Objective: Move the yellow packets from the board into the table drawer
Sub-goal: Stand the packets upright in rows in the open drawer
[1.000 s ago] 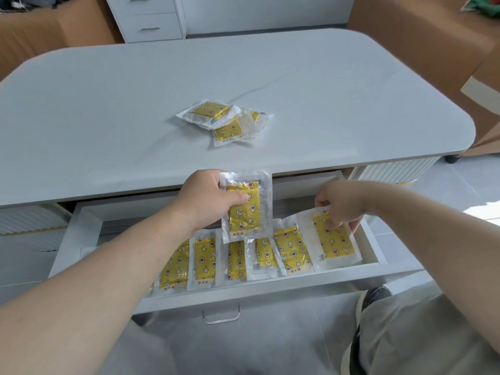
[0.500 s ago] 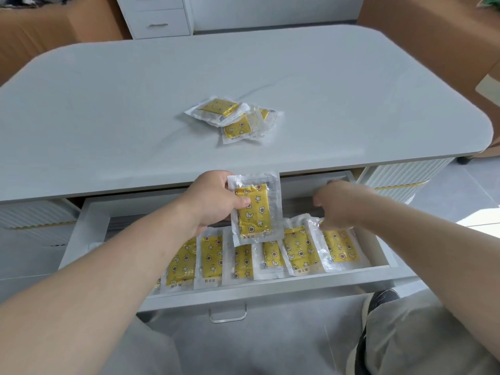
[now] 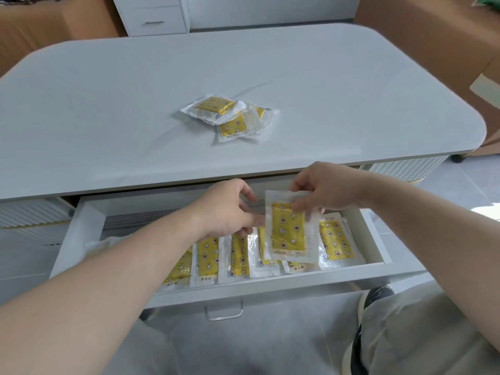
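Grey tabletop (image 3: 108, 104) with yellow packets (image 3: 230, 117) heaped; open drawer (image 3: 86, 239) below, lined with more. Over it, right hand (image 3: 330, 188) pinching one packet (image 3: 288, 231) by its top; left hand (image 3: 224, 209) loosely curled at its edge, contact unclear.

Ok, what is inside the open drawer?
A row of yellow packets lies flat in the drawer. The held packet, left hand and right hand cover part of it.

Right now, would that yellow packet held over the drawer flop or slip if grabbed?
Probably light: the right hand pinches the packet by its top end. It hangs fairly flat, so likely only slightly floppy. Its glossy wrapper may be slippery.
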A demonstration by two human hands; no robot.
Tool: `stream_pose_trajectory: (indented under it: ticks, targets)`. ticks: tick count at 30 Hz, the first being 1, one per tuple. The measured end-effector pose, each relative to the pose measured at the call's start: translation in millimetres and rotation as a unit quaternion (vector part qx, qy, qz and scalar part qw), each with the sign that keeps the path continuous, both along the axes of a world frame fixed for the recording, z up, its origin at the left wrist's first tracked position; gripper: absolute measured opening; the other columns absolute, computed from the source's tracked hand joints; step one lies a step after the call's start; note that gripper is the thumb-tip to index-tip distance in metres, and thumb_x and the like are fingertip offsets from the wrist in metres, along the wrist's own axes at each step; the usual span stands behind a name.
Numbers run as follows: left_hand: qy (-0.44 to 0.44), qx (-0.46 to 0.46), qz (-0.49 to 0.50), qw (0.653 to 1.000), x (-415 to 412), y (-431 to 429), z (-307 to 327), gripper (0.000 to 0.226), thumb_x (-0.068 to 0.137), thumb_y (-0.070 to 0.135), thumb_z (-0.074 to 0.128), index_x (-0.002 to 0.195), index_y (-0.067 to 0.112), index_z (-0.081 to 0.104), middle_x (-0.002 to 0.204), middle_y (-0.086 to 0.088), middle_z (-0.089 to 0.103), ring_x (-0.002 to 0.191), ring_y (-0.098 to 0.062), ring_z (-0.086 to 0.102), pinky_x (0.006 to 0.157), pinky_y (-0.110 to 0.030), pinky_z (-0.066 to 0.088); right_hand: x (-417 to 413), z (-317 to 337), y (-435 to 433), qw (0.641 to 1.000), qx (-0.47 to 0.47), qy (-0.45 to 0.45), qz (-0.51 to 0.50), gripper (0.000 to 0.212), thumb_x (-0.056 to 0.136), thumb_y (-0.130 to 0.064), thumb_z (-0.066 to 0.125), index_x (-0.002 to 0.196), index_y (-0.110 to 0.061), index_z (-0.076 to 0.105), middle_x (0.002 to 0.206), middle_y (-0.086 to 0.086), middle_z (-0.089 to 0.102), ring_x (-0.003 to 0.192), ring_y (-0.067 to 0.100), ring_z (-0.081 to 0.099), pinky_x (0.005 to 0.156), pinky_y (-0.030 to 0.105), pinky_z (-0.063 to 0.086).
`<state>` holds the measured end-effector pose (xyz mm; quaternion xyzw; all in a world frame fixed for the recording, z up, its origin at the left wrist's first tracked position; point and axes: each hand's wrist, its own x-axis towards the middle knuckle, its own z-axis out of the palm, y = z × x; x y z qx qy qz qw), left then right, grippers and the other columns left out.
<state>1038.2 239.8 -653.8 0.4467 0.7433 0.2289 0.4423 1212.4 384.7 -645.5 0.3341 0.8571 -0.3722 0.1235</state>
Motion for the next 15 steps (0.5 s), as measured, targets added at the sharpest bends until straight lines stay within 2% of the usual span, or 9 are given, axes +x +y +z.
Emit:
stream_pose_trajectory:
  ticks: [2, 5, 6, 8, 9, 11, 12, 13, 15]
  targets:
    - [0.022, -0.003, -0.004, 1.000, -3.2, -0.4, -0.9, 0.037, 0.086, 0.024, 0.080, 0.114, 0.021, 0.055, 0.085, -0.002, 0.078, 0.075, -0.015, 0.075, 0.078, -0.036, 0.063, 5.2, 0.6, 8.1, 0.999, 0.024, -0.037, 0.015, 0.007, 0.090, -0.027, 0.074, 0.088, -0.021, 0.071, 0.075, -0.006, 0.077, 0.076, 0.016, 0.072, 0.074, 0.032, 0.056]
    - [0.042, 0.004, 0.001, 0.999, -7.5, 0.3, -2.5, 0.032, 0.090, 0.027, 0.076, 0.114, 0.023, 0.056, 0.084, 0.002, 0.078, 0.076, -0.012, 0.075, 0.081, -0.037, 0.063, 7.3, -8.4, 10.6, 0.993, 0.061, -0.088, 0.041, 0.011, 0.092, -0.027, 0.070, 0.087, -0.017, 0.069, 0.073, -0.008, 0.076, 0.062, 0.008, 0.062, 0.061, 0.027, 0.048]
    - [0.050, 0.006, 0.000, 0.999, -8.3, 0.4, -3.2, 0.030, 0.090, 0.029, 0.075, 0.113, 0.024, 0.056, 0.083, 0.004, 0.078, 0.077, -0.012, 0.075, 0.083, -0.039, 0.062, 6.8, -12.8, 9.9, 0.990, 0.076, -0.107, 0.051, 0.011, 0.092, -0.026, 0.068, 0.088, -0.016, 0.068, 0.072, -0.008, 0.076, 0.062, 0.007, 0.060, 0.062, 0.027, 0.047]
    - [0.064, 0.007, -0.007, 0.998, -8.5, -0.4, -2.9, 0.028, 0.091, 0.032, 0.074, 0.112, 0.027, 0.056, 0.082, 0.007, 0.078, 0.079, -0.010, 0.074, 0.086, -0.042, 0.060, 5.9, -20.5, 6.8, 0.978, 0.117, -0.151, 0.082, 0.013, 0.094, -0.029, 0.066, 0.094, -0.016, 0.068, 0.080, -0.006, 0.075, 0.077, 0.012, 0.063, 0.072, 0.030, 0.051]
    - [0.070, 0.009, -0.010, 0.997, -8.4, -1.0, -2.3, 0.028, 0.091, 0.032, 0.073, 0.112, 0.027, 0.056, 0.081, 0.009, 0.078, 0.080, -0.009, 0.074, 0.086, -0.041, 0.060, 5.6, -24.2, 4.4, 0.969, 0.139, -0.176, 0.101, 0.019, 0.094, -0.032, 0.066, 0.103, -0.015, 0.068, 0.092, -0.005, 0.073, 0.089, 0.016, 0.064, 0.082, 0.033, 0.053]
    - [0.084, 0.014, -0.011, 0.996, -8.5, -2.1, -1.1, 0.029, 0.092, 0.033, 0.073, 0.115, 0.027, 0.057, 0.079, 0.009, 0.077, 0.079, -0.007, 0.072, 0.082, -0.036, 0.059, 6.2, -32.7, 0.8, 0.952, 0.164, -0.229, 0.123, 0.051, 0.092, -0.045, 0.068, 0.132, -0.015, 0.060, 0.127, -0.001, 0.063, 0.118, 0.024, 0.058, 0.102, 0.036, 0.048]
    - [0.091, 0.017, -0.010, 0.996, -8.3, -2.6, -0.3, 0.029, 0.092, 0.033, 0.072, 0.116, 0.027, 0.057, 0.079, 0.009, 0.077, 0.079, -0.006, 0.071, 0.078, -0.033, 0.057, 7.4, -37.2, -0.8, 0.946, 0.164, -0.250, 0.125, 0.067, 0.089, -0.051, 0.070, 0.143, -0.015, 0.052, 0.138, 0.000, 0.057, 0.127, 0.024, 0.054, 0.107, 0.037, 0.045]
    - [0.096, 0.023, -0.007, 0.995, -8.1, -2.7, 0.8, 0.029, 0.092, 0.032, 0.072, 0.116, 0.026, 0.057, 0.079, 0.009, 0.077, 0.079, -0.006, 0.071, 0.077, -0.032, 0.057, 8.5, -41.5, -2.0, 0.943, 0.162, -0.261, 0.126, 0.077, 0.085, -0.055, 0.073, 0.146, -0.015, 0.048, 0.141, 0.001, 0.054, 0.128, 0.024, 0.052, 0.108, 0.037, 0.045]
    - [0.099, 0.033, 0.000, 0.995, -9.6, -2.3, 1.1, 0.026, 0.092, 0.031, 0.072, 0.114, 0.027, 0.058, 0.079, 0.008, 0.076, 0.080, -0.007, 0.071, 0.080, -0.035, 0.059, 8.9, -47.9, -4.5, 0.942, 0.159, -0.268, 0.126, 0.081, 0.080, -0.060, 0.075, 0.142, -0.016, 0.048, 0.136, 0.003, 0.055, 0.121, 0.022, 0.052, 0.103, 0.037, 0.047]
